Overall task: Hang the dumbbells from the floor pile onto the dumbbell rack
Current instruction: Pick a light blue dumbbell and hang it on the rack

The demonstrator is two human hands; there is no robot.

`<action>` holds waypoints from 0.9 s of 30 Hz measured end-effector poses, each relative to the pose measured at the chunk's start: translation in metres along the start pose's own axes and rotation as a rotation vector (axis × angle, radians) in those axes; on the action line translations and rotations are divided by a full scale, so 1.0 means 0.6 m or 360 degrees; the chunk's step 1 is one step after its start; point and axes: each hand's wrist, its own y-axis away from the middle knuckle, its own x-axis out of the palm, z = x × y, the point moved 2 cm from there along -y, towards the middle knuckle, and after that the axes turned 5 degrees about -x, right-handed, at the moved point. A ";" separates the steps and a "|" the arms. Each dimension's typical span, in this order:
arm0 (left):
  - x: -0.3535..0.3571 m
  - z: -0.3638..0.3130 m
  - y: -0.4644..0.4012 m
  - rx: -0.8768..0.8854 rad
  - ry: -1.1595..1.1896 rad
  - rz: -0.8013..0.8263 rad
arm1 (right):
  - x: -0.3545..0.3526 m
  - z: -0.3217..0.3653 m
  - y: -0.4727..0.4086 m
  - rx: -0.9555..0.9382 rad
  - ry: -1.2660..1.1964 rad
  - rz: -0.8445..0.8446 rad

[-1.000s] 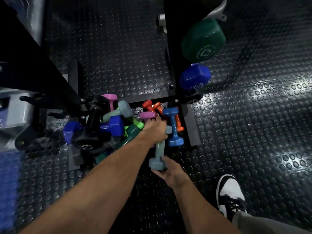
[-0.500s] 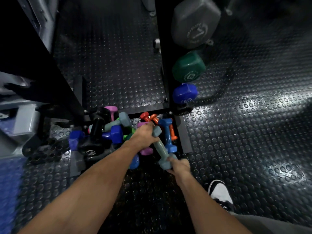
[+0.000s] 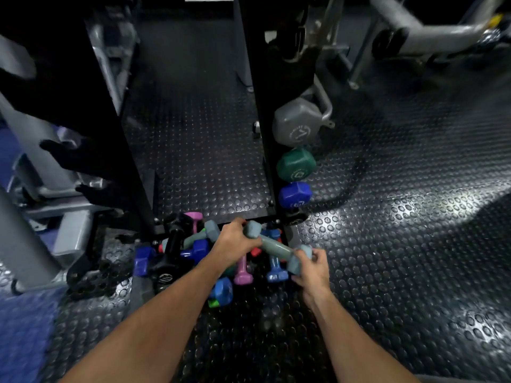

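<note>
Lifted grey dumbbell [image 3: 276, 246], now slanting far-left to near-right

I see studded black rubber flooring [image 3: 401, 244], grey machine frame [image 3: 30, 217] at left, blue mat [image 3: 19, 327] beside it

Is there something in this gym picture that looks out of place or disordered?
Yes. Many small coloured dumbbells lie heaped across each other on the floor at the foot of the rack, while only three hang on its side. Both hands grip a grey-blue dumbbell above the heap.
</note>
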 end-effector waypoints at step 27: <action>-0.169 -0.299 0.139 0.0491 0.0264 -0.0103 | -0.107 0.486 0.018 -0.0950 0.0372 -0.0069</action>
